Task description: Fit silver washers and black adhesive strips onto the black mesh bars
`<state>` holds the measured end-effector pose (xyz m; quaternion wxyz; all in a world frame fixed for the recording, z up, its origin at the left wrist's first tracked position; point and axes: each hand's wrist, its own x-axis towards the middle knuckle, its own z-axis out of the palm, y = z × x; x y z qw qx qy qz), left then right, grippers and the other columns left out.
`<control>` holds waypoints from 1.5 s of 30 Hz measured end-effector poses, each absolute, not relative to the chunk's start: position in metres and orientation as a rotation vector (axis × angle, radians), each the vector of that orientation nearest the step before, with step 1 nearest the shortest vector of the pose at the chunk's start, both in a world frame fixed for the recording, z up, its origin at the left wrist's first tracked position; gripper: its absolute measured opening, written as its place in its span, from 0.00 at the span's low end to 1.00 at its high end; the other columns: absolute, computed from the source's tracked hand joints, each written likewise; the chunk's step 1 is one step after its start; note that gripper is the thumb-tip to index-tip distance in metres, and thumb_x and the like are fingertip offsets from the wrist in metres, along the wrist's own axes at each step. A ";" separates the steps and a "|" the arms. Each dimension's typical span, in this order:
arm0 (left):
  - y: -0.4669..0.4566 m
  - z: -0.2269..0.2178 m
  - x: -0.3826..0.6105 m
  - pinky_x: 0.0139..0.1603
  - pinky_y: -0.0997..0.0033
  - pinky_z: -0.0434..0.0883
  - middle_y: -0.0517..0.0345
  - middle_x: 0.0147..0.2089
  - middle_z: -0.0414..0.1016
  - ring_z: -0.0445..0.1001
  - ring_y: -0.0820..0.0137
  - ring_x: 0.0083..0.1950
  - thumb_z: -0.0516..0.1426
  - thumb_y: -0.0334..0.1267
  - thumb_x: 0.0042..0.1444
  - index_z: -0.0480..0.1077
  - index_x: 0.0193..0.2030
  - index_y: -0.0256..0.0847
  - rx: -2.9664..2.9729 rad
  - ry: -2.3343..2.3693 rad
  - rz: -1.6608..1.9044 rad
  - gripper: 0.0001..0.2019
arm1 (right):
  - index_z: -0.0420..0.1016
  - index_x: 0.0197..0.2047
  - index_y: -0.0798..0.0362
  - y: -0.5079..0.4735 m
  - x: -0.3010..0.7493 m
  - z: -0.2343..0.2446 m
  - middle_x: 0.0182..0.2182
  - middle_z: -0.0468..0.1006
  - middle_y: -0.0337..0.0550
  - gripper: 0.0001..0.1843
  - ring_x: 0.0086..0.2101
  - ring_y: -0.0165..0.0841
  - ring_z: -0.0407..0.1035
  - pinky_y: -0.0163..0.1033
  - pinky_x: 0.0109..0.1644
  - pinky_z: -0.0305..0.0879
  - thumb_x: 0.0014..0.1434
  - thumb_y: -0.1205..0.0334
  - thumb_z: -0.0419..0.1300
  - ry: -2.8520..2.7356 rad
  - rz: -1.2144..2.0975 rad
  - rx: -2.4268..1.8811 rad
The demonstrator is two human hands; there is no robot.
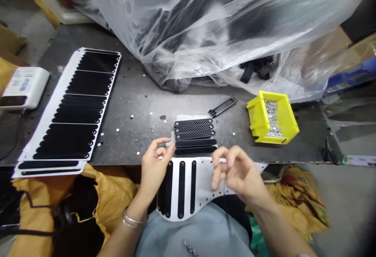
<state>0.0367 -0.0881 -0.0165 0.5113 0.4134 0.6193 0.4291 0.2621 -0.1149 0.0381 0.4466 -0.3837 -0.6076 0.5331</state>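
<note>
My left hand (155, 165) is at the left ends of a row of black strips, its thumb and index finger curved with a small gap between the tips. Three of these strips (194, 129) have a textured pattern and a round fitting at each end; two plain black strips (195, 143) lie just below them. My right hand (236, 172) hovers right of the row, fingers bent and apart, slightly blurred, with nothing visible in them. Below both hands, a white sheet (204, 178) with holes and upright black strips (181, 188) overhangs the table edge toward my lap.
A yellow bin (260, 118) of small silvery metal parts stands at the right. A black slotted piece (223, 107) lies near it. White sheets of black strips (85, 88) lie at the left, near a white device (26, 86). Clear plastic (188, 26) drapes across the back.
</note>
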 end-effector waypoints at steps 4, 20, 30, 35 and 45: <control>-0.075 -0.016 0.032 0.42 0.74 0.71 0.56 0.42 0.80 0.77 0.70 0.40 0.62 0.47 0.63 0.78 0.47 0.41 1.216 1.569 1.022 0.13 | 0.74 0.54 0.47 -0.071 0.256 0.030 0.45 0.73 0.45 0.11 0.35 0.30 0.73 0.38 0.37 0.76 0.69 0.61 0.61 -1.800 0.948 -1.214; -0.056 -0.018 0.033 0.47 0.68 0.76 0.54 0.40 0.84 0.81 0.64 0.43 0.63 0.48 0.61 0.82 0.41 0.41 1.145 1.524 0.984 0.13 | 0.83 0.47 0.50 -0.024 0.237 0.001 0.45 0.83 0.47 0.13 0.42 0.37 0.70 0.44 0.46 0.72 0.73 0.64 0.55 -2.372 0.510 -0.996; -0.053 -0.016 0.035 0.44 0.69 0.76 0.54 0.38 0.84 0.80 0.65 0.39 0.64 0.48 0.59 0.82 0.40 0.41 1.108 1.540 0.962 0.13 | 0.83 0.47 0.49 -0.024 0.233 -0.001 0.45 0.83 0.46 0.11 0.42 0.37 0.71 0.43 0.46 0.72 0.71 0.66 0.59 -2.370 0.513 -0.994; -0.053 -0.019 0.036 0.26 0.75 0.64 0.61 0.28 0.77 0.67 0.74 0.25 0.66 0.49 0.56 0.80 0.36 0.40 1.106 1.558 0.942 0.13 | 0.83 0.50 0.51 -0.027 0.246 0.012 0.47 0.83 0.50 0.12 0.44 0.39 0.72 0.47 0.48 0.74 0.72 0.64 0.57 -2.413 0.517 -1.053; -0.051 -0.026 0.033 0.24 0.76 0.55 0.64 0.24 0.68 0.57 0.77 0.22 0.66 0.51 0.56 0.78 0.35 0.39 1.132 1.563 0.923 0.15 | 0.85 0.42 0.50 -0.025 0.303 -0.001 0.36 0.81 0.43 0.08 0.32 0.30 0.73 0.38 0.35 0.70 0.68 0.60 0.63 -1.902 0.847 -1.278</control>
